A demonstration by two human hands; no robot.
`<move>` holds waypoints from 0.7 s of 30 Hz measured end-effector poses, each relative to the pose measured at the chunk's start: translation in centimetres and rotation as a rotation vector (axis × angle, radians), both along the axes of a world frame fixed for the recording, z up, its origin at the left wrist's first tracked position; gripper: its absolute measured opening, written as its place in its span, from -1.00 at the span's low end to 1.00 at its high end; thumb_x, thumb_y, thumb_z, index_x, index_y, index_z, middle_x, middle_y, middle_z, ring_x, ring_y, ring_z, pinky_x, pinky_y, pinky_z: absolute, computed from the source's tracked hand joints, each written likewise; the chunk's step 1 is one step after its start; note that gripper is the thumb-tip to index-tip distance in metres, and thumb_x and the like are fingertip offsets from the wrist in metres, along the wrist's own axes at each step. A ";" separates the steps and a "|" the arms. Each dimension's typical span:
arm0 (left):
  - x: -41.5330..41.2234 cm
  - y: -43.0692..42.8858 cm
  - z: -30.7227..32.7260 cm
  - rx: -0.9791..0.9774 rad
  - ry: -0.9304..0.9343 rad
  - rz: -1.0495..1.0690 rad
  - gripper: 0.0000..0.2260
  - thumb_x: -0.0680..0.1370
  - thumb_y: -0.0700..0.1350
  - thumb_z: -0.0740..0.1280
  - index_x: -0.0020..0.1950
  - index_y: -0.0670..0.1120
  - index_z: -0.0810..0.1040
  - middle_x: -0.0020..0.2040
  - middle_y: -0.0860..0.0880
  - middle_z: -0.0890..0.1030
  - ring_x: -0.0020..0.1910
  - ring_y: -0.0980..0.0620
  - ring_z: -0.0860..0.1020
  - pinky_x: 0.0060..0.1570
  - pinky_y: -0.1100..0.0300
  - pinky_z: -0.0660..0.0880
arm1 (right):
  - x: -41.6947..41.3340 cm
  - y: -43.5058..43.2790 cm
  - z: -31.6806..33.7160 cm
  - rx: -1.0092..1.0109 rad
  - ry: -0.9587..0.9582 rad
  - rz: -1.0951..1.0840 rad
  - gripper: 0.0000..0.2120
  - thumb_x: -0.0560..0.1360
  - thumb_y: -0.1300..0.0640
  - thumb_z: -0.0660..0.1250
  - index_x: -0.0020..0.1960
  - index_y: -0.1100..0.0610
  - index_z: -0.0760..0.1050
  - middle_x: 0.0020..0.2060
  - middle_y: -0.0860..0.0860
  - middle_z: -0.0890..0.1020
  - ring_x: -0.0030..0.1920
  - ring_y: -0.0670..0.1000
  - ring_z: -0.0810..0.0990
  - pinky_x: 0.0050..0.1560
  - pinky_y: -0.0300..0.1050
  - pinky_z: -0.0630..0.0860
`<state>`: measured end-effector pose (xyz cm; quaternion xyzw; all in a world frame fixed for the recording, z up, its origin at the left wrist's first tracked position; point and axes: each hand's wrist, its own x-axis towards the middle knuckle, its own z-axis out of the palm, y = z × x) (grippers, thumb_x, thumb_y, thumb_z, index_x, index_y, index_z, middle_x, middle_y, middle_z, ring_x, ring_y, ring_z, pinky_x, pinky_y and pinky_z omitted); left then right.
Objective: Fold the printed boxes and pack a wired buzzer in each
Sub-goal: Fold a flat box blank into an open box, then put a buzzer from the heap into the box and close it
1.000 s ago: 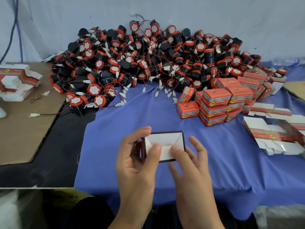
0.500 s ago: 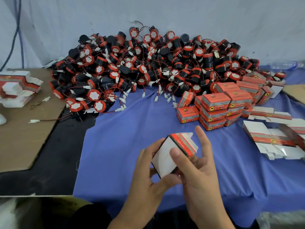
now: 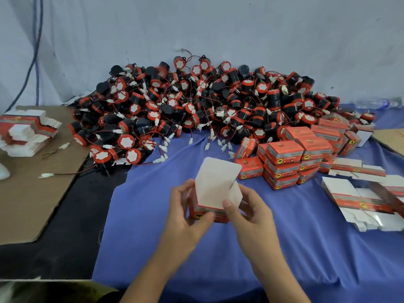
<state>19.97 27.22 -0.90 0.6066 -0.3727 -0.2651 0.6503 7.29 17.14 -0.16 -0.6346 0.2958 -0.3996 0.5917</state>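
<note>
— Anything in the grip?
— Box (image 3: 196,207), held between both hands. Left hand (image 3: 185,217) curled round its left side, thumb pressed on the orange front. Right hand (image 3: 249,213) pinching from the right, thumb on the near face, fingers behind a small side flap.
— Closed up?
— Not yet. White flap (image 3: 216,182) standing open, tilted up and away above the grip. Inside hidden by flap and hands; contents impossible to tell.
— Under the grip?
— Blue cloth (image 3: 218,259), spread beneath and well beyond on every side but the left.
— And further out?
— Beyond the grip to the right, closed boxes (image 3: 290,158) stacked in rows. Further right again, blanks (image 3: 360,200) lying flat on the cloth. Left of the grip, well apart, cardboard (image 3: 32,193), with a blank pile (image 3: 26,132) at its far end. Straight beyond the grip, a big heap of buzzers (image 3: 196,106), red and black, thin wires and white plugs trailing toward the grip. Behind the heap, a pale wall (image 3: 218,29). Far right against it, a bottle (image 3: 376,103) lying on its side.
</note>
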 end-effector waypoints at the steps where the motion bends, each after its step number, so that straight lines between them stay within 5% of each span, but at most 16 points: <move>1: 0.5 -0.3 -1.3 0.113 -0.170 0.084 -0.45 0.46 -0.08 0.58 0.31 0.24 0.40 0.40 0.28 0.41 0.41 0.31 0.38 0.28 0.38 0.39 | 0.6 -0.3 -1.2 -0.058 0.048 -0.050 -0.73 0.58 0.27 0.42 0.20 -0.01 0.60 0.06 -0.10 0.72 0.11 -0.06 0.69 0.04 -0.11 0.62; 3: 1.4 -0.5 -3.8 0.285 -0.458 0.218 -0.58 0.46 -0.02 0.57 0.23 0.18 0.49 0.35 0.25 0.40 0.40 0.22 0.34 0.28 0.48 0.27 | 1.2 -0.4 -3.6 -0.102 0.139 -0.092 -0.71 0.57 0.31 0.39 0.14 -0.05 0.61 0.02 -0.16 0.72 0.10 -0.09 0.68 0.05 -0.17 0.61; 5: 1.5 -0.3 -6.1 0.339 -0.508 0.206 -0.71 0.51 -0.01 0.52 0.20 0.11 0.57 0.18 0.22 0.56 0.25 0.10 0.48 0.26 0.29 0.40 | 1.4 -0.1 -5.9 -0.076 0.205 -0.084 -0.76 0.59 0.24 0.40 0.11 -0.10 0.59 -0.01 -0.22 0.71 0.07 -0.16 0.69 -0.01 -0.36 0.56; 8: 1.4 -0.1 -7.8 0.360 -0.539 0.228 -0.76 0.56 0.08 0.44 0.21 0.14 0.60 0.08 0.29 0.58 0.15 0.24 0.47 0.19 0.14 0.48 | 1.3 -0.1 -7.6 -0.068 0.237 -0.113 -0.82 0.59 0.09 0.41 0.08 -0.19 0.57 -0.03 -0.24 0.71 0.01 -0.24 0.68 -0.09 -0.46 0.51; 15: 1.2 0.1 -7.2 0.353 -0.428 0.242 -0.59 0.52 0.04 0.47 0.35 0.18 0.49 0.20 0.27 0.56 0.24 0.22 0.50 0.23 0.12 0.51 | 1.4 0.0 -6.9 -0.072 0.172 -0.075 -0.83 0.56 -0.15 0.39 0.11 -0.13 0.59 0.03 -0.11 0.72 0.06 -0.11 0.70 -0.01 -0.28 0.59; 21: 0.6 0.3 -6.8 0.258 -0.314 0.341 -0.55 0.43 -0.22 0.51 0.25 0.08 0.51 0.18 0.18 0.56 0.23 0.09 0.49 0.23 0.08 0.49 | 1.4 -0.5 -7.5 0.054 0.098 -0.158 -0.61 0.72 -0.04 0.15 0.04 0.09 0.72 0.02 -0.02 0.75 0.14 -0.03 0.68 0.21 -0.02 0.54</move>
